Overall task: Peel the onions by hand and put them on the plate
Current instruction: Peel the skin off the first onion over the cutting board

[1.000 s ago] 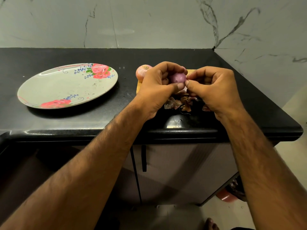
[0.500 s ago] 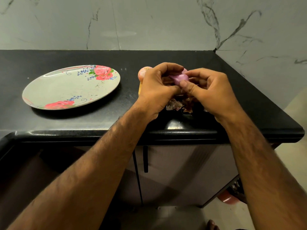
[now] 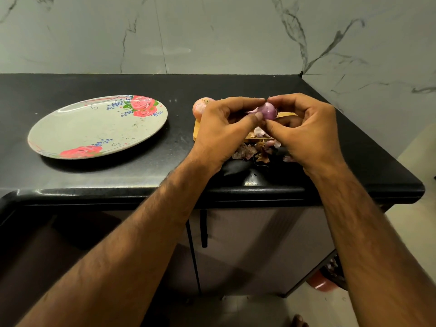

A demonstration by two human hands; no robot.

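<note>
Both hands hold a small purple onion (image 3: 268, 111) above a wooden board (image 3: 196, 132) at the right end of the black counter (image 3: 151, 87). The left hand (image 3: 225, 129) curls its fingers over the onion and pinches it with the thumb; the right hand (image 3: 308, 134) grips it from the other side, fingers bent. A second onion (image 3: 202, 106), unpeeled, sits on the board's far left corner. Loose skins (image 3: 245, 152) lie below the hands. The floral plate (image 3: 89, 128) stands well apart to the left.
</note>
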